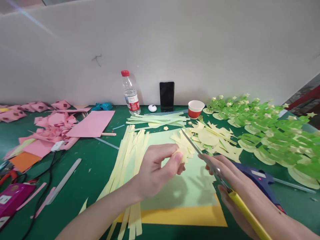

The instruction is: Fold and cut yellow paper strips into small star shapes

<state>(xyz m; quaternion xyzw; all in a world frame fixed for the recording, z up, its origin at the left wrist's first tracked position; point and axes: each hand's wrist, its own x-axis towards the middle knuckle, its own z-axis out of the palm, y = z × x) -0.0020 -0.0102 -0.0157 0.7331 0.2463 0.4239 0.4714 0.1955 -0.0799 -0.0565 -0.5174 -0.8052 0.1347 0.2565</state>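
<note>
My left hand [160,165] is closed in a pinch on a small pale yellow paper piece [183,152], partly hidden by the thumb and fingers. My right hand [232,176] grips a pair of scissors [217,170] with a yellow handle; their blades point up and left, apart from the paper piece. Beneath both hands lie pale green sheets [192,186] over an orange-yellow sheet [185,215]. Long pale yellow paper strips [130,160] run beside my left forearm. Yellow paper scraps [212,136] are heaped just beyond the scissors.
At the back stand a water bottle [131,96], a black phone [167,96] and a paper cup [195,109]. Green paper plants [272,130] fill the right side, near a blue glue gun [257,178]. Pink paper [93,123], cables and a purple box [15,201] lie left.
</note>
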